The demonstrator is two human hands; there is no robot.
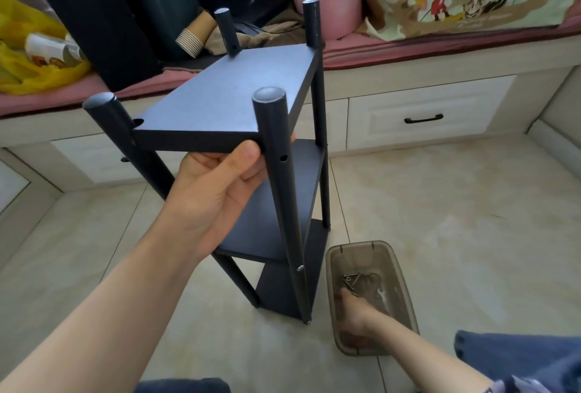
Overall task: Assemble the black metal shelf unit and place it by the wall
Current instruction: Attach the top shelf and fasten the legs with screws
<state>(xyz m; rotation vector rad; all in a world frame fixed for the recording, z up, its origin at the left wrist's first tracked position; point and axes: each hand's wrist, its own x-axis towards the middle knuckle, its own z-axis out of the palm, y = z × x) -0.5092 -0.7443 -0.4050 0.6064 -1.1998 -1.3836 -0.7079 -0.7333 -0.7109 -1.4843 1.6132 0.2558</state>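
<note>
Step in hand, likely: fixing top board to posts. Shelf upright on floor, just before bench. One screw shows lower down.

Left hand grips top board's near edge, thumb on edge, fingers beneath.

Near-left post leans outward from board corner. Near-right post shows empty hole.

Right hand in box, right of shelf foot, among hardware. Cannot tell whether it grasps anything.

Next move calls for screw, drawing leaning post in, aligning holes.
</note>
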